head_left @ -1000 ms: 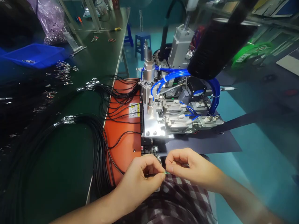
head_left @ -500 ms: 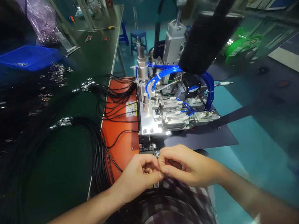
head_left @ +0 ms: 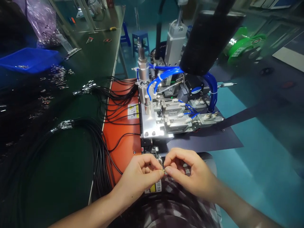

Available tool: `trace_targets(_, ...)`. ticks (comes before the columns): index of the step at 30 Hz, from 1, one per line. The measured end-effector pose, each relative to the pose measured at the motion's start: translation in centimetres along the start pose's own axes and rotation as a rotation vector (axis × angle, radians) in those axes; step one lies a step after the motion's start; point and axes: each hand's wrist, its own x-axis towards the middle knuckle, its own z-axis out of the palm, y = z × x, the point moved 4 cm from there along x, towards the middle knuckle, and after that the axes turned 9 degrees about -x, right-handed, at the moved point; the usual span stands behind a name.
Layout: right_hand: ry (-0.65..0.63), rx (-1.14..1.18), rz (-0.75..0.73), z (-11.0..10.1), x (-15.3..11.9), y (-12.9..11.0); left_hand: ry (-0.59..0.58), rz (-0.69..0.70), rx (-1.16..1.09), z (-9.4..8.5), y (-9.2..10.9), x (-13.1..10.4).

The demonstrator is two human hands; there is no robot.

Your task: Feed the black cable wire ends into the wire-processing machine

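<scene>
My left hand (head_left: 140, 175) and my right hand (head_left: 190, 171) meet fingertip to fingertip in front of the machine. Both are closed in a pinch. A tiny shiny piece (head_left: 163, 170) shows between the thumbs and forefingers, too small to name. Just beyond the fingers stands the machine (head_left: 175, 117), with metal cylinders and blue air tubes (head_left: 173, 70). Left of my hands lies its orange base plate (head_left: 123, 136), crossed by several thin black cables. A thick bundle of black cables (head_left: 99, 158) with metal-tipped ends (head_left: 65, 124) hangs over the table edge.
The dark green table (head_left: 59, 177) runs along the left. A blue tray (head_left: 30, 60), scattered small metal parts (head_left: 59, 76) and a second bunch of cable ends (head_left: 86, 86) lie on it. A black cylinder (head_left: 206, 44) hangs above the machine. A green reel (head_left: 247, 46) stands at right.
My hands have shifted slightly, and the right fingers have opened out a little from their tighter curl. The tiny piece between the fingertips shows more clearly. The machine and cables stay put.
</scene>
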Motion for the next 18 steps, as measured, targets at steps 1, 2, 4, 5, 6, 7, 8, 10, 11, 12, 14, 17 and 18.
trace_targets(1, 0.032, -0.032, -0.02, 0.0, -0.14, -0.16, 0.004, 0.002, -0.003, 0.03, 0.09, -0.02)
trace_targets(2, 0.064, -0.068, -0.047, -0.01, -0.26, -0.32, 0.007, 0.005, -0.004, 0.04, 0.17, -0.04)
trace_targets(4, 0.122, -0.139, -0.105, -0.05, -0.48, -0.57, 0.01, 0.011, -0.003, 0.05, 0.27, -0.07)
trace_targets(5, 0.142, -0.167, -0.133, -0.04, -0.57, -0.64, 0.011, 0.012, -0.001, 0.03, 0.26, -0.07)
trace_targets(6, 0.156, -0.19, -0.156, -0.01, -0.64, -0.66, 0.008, 0.013, 0.001, 0.01, 0.23, -0.06)
trace_targets(7, 0.165, -0.211, -0.173, 0.03, -0.69, -0.63, 0.004, 0.012, 0.002, -0.01, 0.18, -0.05)
trace_targets(8, 0.17, -0.229, -0.183, 0.09, -0.71, -0.58, -0.001, 0.011, 0.005, -0.03, 0.11, -0.03)
trace_targets(10, 0.168, -0.26, -0.198, 0.2, -0.74, -0.47, -0.006, 0.007, 0.013, -0.09, -0.01, -0.01)
trace_targets(11, 0.167, -0.275, -0.209, 0.25, -0.75, -0.45, -0.005, 0.007, 0.02, -0.12, -0.05, -0.01)
trace_targets(12, 0.163, -0.291, -0.221, 0.29, -0.78, -0.46, -0.002, 0.008, 0.027, -0.16, -0.09, -0.02)
trace_targets(14, 0.153, -0.318, -0.252, 0.37, -0.85, -0.56, 0.005, 0.004, 0.04, -0.24, -0.18, -0.04)
trace_targets(17, 0.14, -0.336, -0.273, 0.46, -0.93, -0.66, 0.005, -0.002, 0.042, -0.3, -0.35, -0.07)
trace_targets(18, 0.14, -0.336, -0.272, 0.47, -0.94, -0.66, 0.002, 0.001, 0.042, -0.3, -0.37, -0.07)
